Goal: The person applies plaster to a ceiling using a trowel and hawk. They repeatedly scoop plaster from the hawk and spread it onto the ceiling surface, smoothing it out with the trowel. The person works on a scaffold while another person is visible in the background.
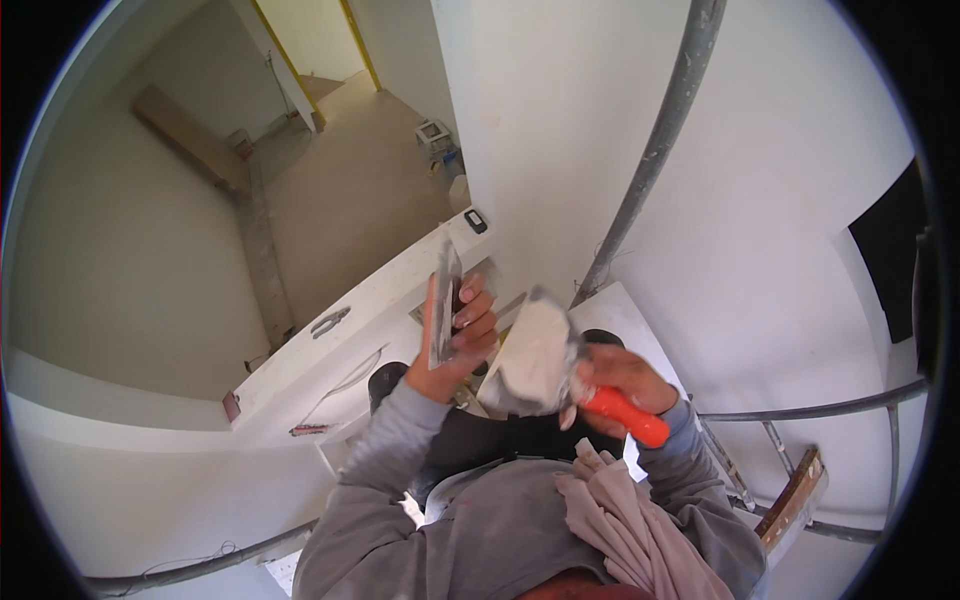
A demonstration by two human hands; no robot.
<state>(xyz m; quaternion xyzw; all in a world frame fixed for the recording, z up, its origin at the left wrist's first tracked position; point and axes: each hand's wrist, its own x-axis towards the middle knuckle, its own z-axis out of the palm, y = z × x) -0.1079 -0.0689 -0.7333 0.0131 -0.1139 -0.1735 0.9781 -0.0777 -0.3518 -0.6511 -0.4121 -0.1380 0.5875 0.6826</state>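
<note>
In front of the person's chest, between a white ledge point(285, 355) and a tall grey pole point(655, 150), both hands are raised with a tool each. The right hand point(632, 378) is closed round the orange-red handle point(628, 416) of a knife point(514, 398), whose broad blade points up and to the left. Pale putty point(535, 345) covers much of that blade, leaving dark metal bare along its lower edge and at its upper tip. The left hand point(468, 340) grasps a flat trowel point(446, 300), held upright and seen nearly edge-on, with the fingers bent on its right side. The trowel stands just left of the knife, the two apart; both are somewhat blurred.

Grey sleeves point(395, 425) cover the forearms, and a pinkish cloth point(625, 510) hangs over the front of the grey top, below the right hand. On the ledge lie pliers point(330, 321) and, at its far end, a small black device point(475, 221). Below the pliers is a bent wire point(350, 380). Beyond the ledge, a brown board point(185, 140) lies near the wall of a room with a bare floor point(345, 190). To the lower right, a wooden plank point(790, 497) stands by grey rails point(820, 410)
</note>
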